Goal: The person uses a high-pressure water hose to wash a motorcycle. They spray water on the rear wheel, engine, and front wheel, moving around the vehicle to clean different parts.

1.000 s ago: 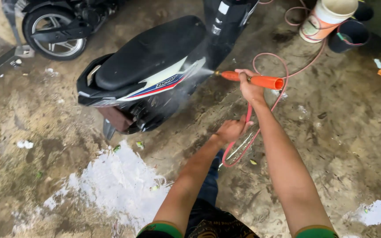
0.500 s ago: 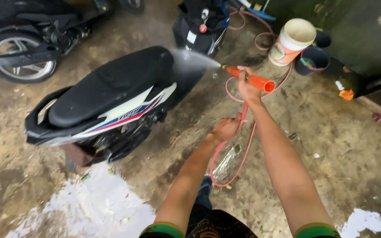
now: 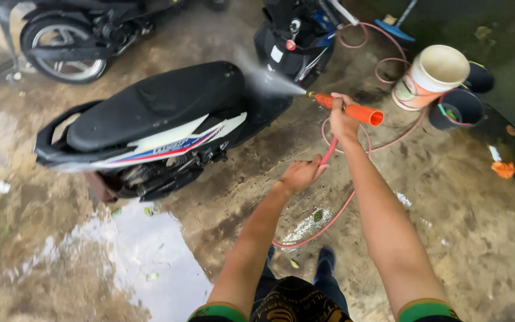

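My right hand (image 3: 344,119) grips an orange spray gun (image 3: 353,110) whose nozzle points left and sends a jet of water (image 3: 266,77) onto the black and white scooter (image 3: 150,125). My left hand (image 3: 301,175) holds the pink hose (image 3: 329,152) just below the gun. The hose loops down over the wet concrete by my feet and back up toward the buckets.
A second black motorbike (image 3: 73,42) stands at the top left and a black and blue machine (image 3: 296,36) at the top middle. A cream bucket (image 3: 433,74) and two dark pails (image 3: 457,107) stand at right. A foamy puddle (image 3: 150,256) lies at the lower left.
The view has swung, so the scooter now sits further left and lower. The spray now strikes nearer the scooter's front. Both hands keep their hold on gun and hose.
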